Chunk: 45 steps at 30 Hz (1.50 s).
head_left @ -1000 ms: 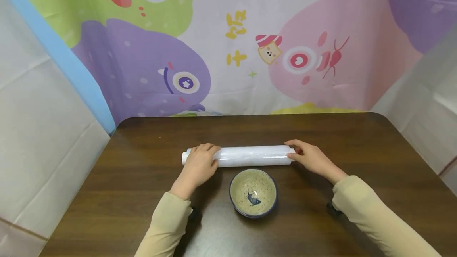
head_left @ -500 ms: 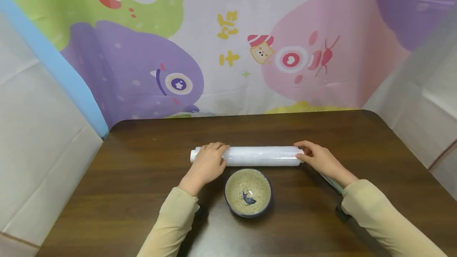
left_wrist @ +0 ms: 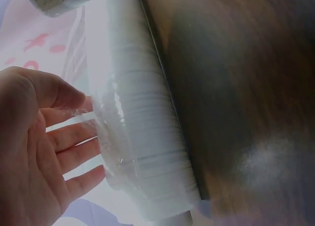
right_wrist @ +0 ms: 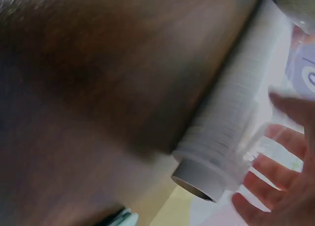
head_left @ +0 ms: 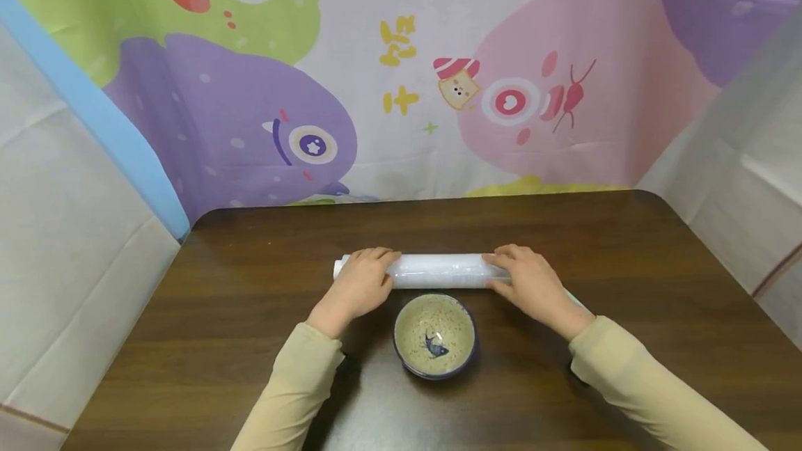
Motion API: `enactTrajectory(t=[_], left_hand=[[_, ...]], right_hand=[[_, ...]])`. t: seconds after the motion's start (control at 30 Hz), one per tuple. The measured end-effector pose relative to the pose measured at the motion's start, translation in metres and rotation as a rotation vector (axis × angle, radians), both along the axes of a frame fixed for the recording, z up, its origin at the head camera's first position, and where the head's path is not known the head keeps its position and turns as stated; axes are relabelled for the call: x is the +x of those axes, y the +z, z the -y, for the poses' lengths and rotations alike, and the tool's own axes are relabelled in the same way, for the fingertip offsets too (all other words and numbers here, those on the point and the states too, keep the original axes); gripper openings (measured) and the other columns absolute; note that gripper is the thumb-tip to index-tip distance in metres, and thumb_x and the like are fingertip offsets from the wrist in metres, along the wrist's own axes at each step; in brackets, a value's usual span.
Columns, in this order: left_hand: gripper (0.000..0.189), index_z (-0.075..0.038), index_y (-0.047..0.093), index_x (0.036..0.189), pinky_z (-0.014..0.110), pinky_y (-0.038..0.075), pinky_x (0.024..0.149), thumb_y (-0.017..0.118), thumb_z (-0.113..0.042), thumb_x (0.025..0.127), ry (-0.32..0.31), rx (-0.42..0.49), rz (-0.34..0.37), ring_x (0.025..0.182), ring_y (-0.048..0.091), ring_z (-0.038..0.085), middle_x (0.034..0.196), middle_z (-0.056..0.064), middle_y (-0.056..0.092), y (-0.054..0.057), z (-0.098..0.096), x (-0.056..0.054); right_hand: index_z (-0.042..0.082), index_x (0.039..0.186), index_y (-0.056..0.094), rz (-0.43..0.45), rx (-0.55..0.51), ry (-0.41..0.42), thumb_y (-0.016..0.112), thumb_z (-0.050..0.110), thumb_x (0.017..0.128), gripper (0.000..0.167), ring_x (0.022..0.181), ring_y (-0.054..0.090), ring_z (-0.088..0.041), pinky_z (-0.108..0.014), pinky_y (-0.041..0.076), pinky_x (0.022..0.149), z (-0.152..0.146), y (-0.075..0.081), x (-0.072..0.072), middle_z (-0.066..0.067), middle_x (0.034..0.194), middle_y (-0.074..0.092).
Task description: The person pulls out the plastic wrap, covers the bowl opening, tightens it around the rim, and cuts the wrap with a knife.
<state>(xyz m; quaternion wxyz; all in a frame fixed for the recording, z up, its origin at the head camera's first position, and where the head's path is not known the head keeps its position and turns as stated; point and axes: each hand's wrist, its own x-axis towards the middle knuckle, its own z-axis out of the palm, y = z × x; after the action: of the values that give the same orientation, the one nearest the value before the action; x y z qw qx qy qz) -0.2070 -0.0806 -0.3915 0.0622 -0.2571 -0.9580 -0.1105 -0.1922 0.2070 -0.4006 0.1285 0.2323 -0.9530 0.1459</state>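
A thick white roll of cling film (head_left: 438,271) lies crosswise on the table, beyond a speckled bowl (head_left: 447,322) with a blue rim and a blue fish inside. My left hand (head_left: 360,282) is at the roll's left part. In the left wrist view its thumb and forefinger (left_wrist: 64,95) pinch a loose, clear edge of the film. My right hand (head_left: 529,282) is over the right part, thumb on the near side, fingers at the far side. The right wrist view shows that thumb apart from the spread fingers (right_wrist: 275,172), with loose film by the fingertips and the cardboard core (right_wrist: 199,179) sticking out.
The dark wooden table (head_left: 250,367) reaches back to a cartoon-printed curtain (head_left: 413,159). A narrow pale green object (right_wrist: 129,220) lies on the table, mostly hidden under my right wrist in the head view.
My right hand has left the roll's right end and moved left along it. My left hand keeps its place on the roll. The head view has shifted slightly; the bowl stays put.
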Motion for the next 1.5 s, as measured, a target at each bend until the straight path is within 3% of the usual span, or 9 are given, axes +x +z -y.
enactTrajectory(t=[0.17,0.4,0.67,1.1,1.33,1.5], left_hand=[[0.044,-0.005,0.050,0.129,0.043,0.028,0.106,0.052,-0.018,0.087,-0.017,0.008,0.014,0.125,0.042,0.029,0.132,0.014,0.049,-0.002,0.004,0.001],[0.067,0.001,0.036,0.136,0.045,0.023,0.108,0.062,-0.031,0.083,0.020,-0.023,0.029,0.129,0.036,0.032,0.138,0.017,0.041,-0.012,0.008,0.002],[0.047,-0.003,0.035,0.139,0.045,0.018,0.110,0.041,-0.016,0.093,0.034,-0.052,0.040,0.132,0.031,0.030,0.142,0.013,0.037,-0.014,0.011,0.003],[0.041,-0.003,0.041,0.135,0.044,0.019,0.110,0.039,-0.015,0.096,-0.029,0.094,0.131,0.132,0.032,0.029,0.141,0.012,0.038,-0.002,0.020,0.003],[0.040,-0.004,0.043,0.134,0.043,0.021,0.109,0.035,-0.016,0.098,0.013,0.250,0.252,0.132,0.031,0.029,0.141,0.011,0.039,0.006,0.022,0.005],[0.036,-0.006,0.049,0.130,0.040,0.031,0.105,0.037,-0.016,0.097,0.029,0.290,0.244,0.126,0.041,0.026,0.133,0.010,0.050,0.011,0.021,0.009]], right_hand=[[0.009,0.105,0.069,-0.109,-0.024,-0.023,0.066,0.013,0.082,0.024,0.091,0.060,-0.029,-0.045,0.046,0.080,0.003,-0.003,-0.001,-0.011,0.101,0.064],[0.007,0.102,0.070,-0.106,-0.062,-0.065,0.063,0.010,0.083,0.020,0.097,0.061,-0.030,-0.044,0.048,0.082,0.008,-0.005,0.001,-0.010,0.106,0.066],[0.003,0.099,0.069,-0.046,-0.139,-0.082,0.061,0.007,0.085,0.017,0.101,0.060,-0.030,-0.045,0.049,0.080,0.013,-0.004,0.000,-0.013,0.112,0.063],[0.001,0.093,0.064,0.039,-0.213,-0.098,0.053,0.005,0.089,0.012,0.101,0.059,-0.033,-0.045,0.049,0.080,0.018,0.005,-0.003,-0.018,0.114,0.061],[0.002,0.096,0.057,0.062,-0.247,-0.119,0.046,0.008,0.094,0.013,0.092,0.063,-0.031,-0.044,0.050,0.072,0.021,0.008,-0.004,-0.015,0.108,0.065],[0.004,0.096,0.057,0.055,-0.231,-0.128,0.046,0.010,0.094,0.013,0.079,0.065,-0.028,-0.043,0.050,0.065,0.020,0.015,-0.001,-0.013,0.093,0.068]])
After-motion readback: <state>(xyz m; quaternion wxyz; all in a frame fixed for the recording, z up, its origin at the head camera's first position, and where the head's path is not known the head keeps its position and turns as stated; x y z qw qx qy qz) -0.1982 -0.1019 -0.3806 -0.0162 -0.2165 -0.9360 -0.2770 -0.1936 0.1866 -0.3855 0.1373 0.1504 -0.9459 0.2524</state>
